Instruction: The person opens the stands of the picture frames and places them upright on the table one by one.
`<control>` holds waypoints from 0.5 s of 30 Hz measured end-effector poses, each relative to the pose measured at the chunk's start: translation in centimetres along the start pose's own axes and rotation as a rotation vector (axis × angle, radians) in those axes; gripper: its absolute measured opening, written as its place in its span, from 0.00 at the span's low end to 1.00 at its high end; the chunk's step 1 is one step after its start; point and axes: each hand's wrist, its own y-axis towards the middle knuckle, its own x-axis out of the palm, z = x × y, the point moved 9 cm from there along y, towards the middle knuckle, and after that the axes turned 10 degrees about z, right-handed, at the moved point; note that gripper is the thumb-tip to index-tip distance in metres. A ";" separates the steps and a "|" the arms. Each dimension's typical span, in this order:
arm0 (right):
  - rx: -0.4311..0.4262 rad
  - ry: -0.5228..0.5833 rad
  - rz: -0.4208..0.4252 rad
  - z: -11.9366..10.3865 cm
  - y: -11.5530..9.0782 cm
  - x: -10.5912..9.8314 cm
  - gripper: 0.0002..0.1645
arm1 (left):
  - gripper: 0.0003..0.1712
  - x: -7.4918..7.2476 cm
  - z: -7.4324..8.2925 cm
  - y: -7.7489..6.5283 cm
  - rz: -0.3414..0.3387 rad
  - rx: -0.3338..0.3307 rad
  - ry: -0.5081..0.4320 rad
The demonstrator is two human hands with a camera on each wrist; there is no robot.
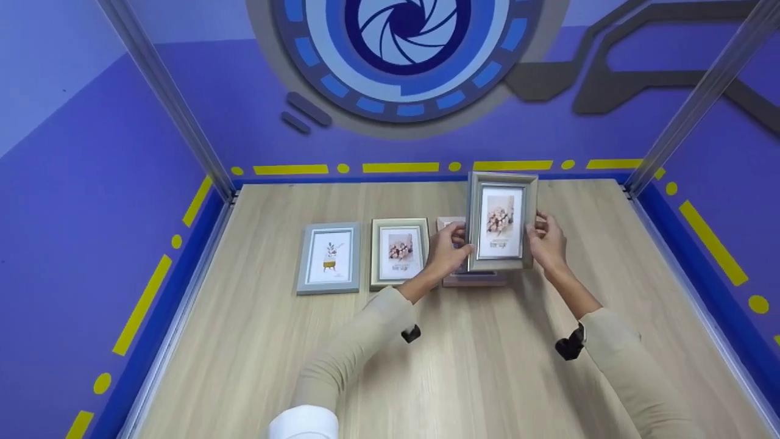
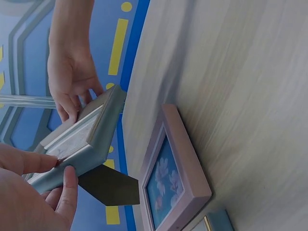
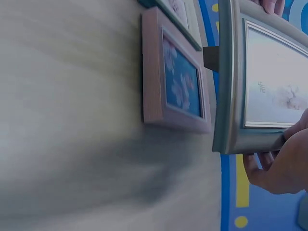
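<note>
Both hands grip a silver-grey picture frame [image 1: 501, 222] by its two sides, raised above the table with its flower-bouquet print facing up toward the head camera. The left hand [image 1: 450, 251] pinches the left edge, thumb at the front. On the opposite edge the right hand [image 1: 548, 244] holds on with curled fingers. A dark support stand [image 2: 109, 185] juts from the back of the held frame in the left wrist view. Beneath it lies a pink picture frame [image 2: 178, 163] with white flowers on blue, mostly covered in the head view.
Left of the pink frame lies a pale gold picture frame [image 1: 400, 283] with a bouquet print. Farther left is a blue-grey picture frame [image 1: 329, 289] with a plant print. All rest on the wooden table [image 1: 262, 341], which purple wall panels [image 1: 201, 110] enclose at the back and sides.
</note>
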 end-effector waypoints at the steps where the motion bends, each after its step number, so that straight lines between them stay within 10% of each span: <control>1: -0.029 -0.032 0.017 -0.1 0.1 -0.5 0.29 | 0.23 0.4 0.0 0.2 0.001 0.004 0.005; 15: -0.150 -0.032 0.288 1.5 1.3 -5.6 0.25 | 0.27 6.3 0.2 1.2 -0.126 0.012 0.042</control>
